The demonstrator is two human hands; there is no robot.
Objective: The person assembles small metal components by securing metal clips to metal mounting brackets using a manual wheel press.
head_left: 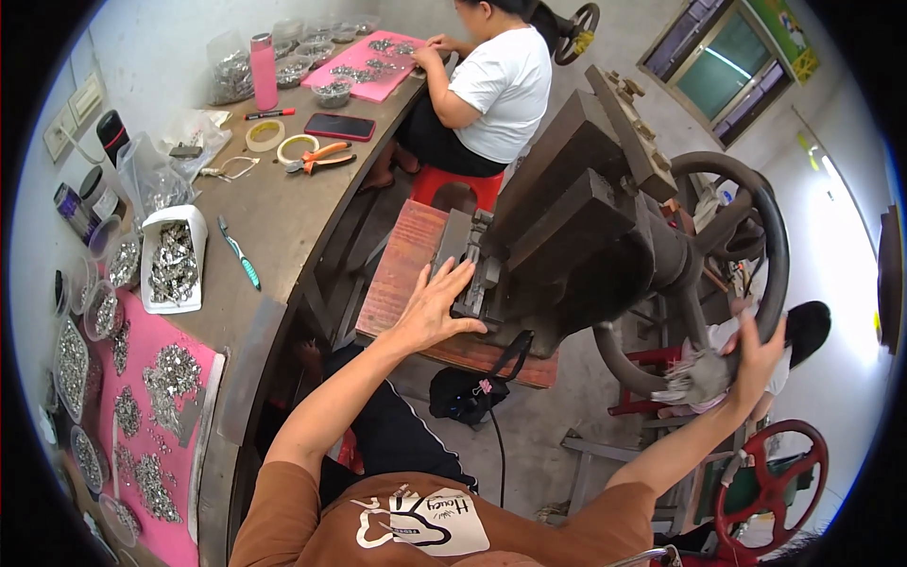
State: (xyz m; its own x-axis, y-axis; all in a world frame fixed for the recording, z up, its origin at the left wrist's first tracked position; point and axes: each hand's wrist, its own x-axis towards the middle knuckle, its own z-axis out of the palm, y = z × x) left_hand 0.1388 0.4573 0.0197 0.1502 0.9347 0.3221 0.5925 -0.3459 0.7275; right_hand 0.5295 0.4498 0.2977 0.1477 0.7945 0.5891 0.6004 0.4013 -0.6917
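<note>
Roughly fore-and-aft, metal block; hands: left spread against it, right curled round handwheel.

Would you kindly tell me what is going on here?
A person is at a press. Their left hand, fingers spread, rests by the metal block at its base; their right hand grips its wheel. To the left, small metal parts lie on a pink mat. Beyond, a co-worker sits at a pink board.

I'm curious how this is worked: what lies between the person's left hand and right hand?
Between the left hand and right hand, the head view shows the dark machine and part of its large handwheel.
</note>
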